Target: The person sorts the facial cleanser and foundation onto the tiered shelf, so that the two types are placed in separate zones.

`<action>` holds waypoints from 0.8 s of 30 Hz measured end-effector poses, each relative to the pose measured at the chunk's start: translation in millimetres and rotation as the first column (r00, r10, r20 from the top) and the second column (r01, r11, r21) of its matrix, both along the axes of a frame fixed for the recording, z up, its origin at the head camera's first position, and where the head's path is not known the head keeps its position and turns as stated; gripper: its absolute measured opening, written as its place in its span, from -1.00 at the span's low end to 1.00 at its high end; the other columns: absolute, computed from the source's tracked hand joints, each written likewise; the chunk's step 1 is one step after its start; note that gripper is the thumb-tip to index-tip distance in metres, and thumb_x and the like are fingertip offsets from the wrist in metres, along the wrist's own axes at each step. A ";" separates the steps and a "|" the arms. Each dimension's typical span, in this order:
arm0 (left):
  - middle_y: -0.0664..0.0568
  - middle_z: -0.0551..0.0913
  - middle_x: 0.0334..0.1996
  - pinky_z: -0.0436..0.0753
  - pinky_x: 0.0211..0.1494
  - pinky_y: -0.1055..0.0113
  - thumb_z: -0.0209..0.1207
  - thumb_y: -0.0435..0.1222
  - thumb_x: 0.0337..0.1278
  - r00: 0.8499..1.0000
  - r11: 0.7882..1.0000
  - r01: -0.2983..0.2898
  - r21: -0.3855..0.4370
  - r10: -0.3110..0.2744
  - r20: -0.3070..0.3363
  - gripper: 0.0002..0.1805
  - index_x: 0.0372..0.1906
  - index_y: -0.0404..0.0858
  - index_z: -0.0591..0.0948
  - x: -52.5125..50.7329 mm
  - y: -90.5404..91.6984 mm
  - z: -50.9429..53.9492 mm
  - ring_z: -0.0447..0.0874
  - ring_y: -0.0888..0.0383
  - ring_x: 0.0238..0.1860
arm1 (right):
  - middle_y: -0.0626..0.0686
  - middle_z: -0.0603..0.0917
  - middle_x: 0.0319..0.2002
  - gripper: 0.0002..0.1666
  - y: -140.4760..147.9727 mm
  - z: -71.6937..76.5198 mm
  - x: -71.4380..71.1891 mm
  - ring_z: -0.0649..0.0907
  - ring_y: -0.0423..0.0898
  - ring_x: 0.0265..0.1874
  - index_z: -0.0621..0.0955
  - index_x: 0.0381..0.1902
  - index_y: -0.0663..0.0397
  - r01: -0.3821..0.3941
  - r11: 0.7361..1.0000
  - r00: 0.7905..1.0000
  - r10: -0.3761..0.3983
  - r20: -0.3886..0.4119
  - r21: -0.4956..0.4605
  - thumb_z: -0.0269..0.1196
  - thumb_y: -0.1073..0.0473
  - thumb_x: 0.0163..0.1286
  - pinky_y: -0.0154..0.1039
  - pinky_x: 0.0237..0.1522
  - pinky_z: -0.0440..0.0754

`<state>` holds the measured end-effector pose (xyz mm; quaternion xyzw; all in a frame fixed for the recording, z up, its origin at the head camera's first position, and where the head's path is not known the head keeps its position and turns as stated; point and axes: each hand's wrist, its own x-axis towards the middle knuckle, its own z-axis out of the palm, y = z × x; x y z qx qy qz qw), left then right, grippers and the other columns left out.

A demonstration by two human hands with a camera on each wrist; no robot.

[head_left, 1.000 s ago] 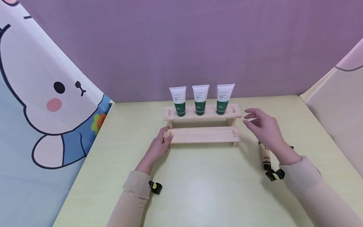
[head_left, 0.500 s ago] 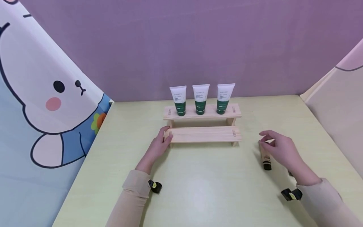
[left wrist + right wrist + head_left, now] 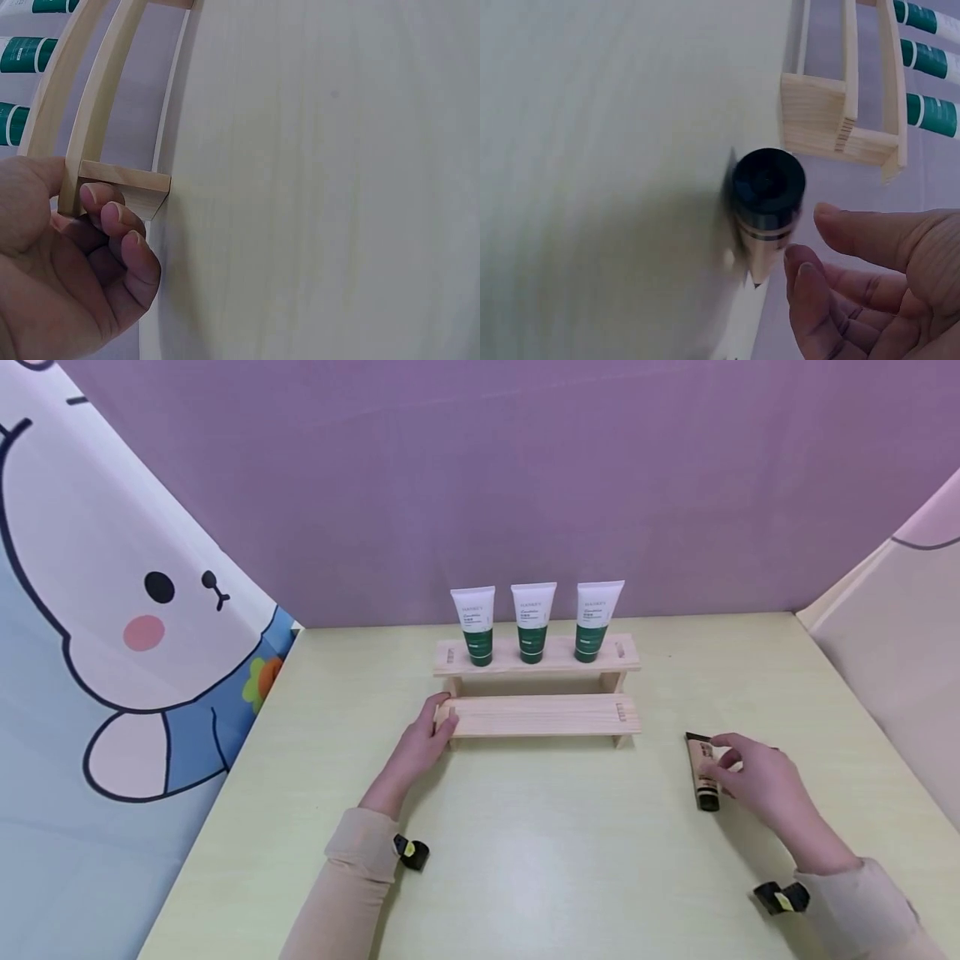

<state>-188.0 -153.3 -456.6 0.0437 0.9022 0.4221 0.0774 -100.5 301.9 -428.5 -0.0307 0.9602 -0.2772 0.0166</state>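
Observation:
A two-tier wooden shelf rack stands on the table. Its lower board's left end is gripped by my left hand, thumb on top; the left wrist view shows that hand's fingers curled by the end support. On the upper board, three white-and-green squeeze tubes stand upright on their caps. A beige squeeze tube with a black cap lies on the table to the right. My right hand is over it, thumb and fingers apart at its side; whether they touch it is unclear.
The pale wooden table runs up to a purple backdrop. A cartoon-printed cloth borders the left, and a light cloth the right. A dark bit shows behind the right hand, mostly hidden.
My right hand has come away from the rack, down and to the right, to the beige squeeze tube. The left hand keeps its hold on the rack.

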 end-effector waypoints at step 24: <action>-0.16 0.53 -0.07 0.41 -0.26 0.21 -0.07 0.03 0.48 1.000 1.000 -0.010 0.000 0.010 0.001 -0.44 0.46 0.09 0.14 1.0 1.2 1.2 0.46 0.01 -0.29 | 0.22 0.66 -0.36 -0.21 -5.4 -11.0 -10.7 0.59 -0.13 -0.60 0.35 0.16 0.65 0.022 0.999 0.978 -0.026 0.205 0.025 0.30 0.01 0.32 -0.18 -0.51 0.50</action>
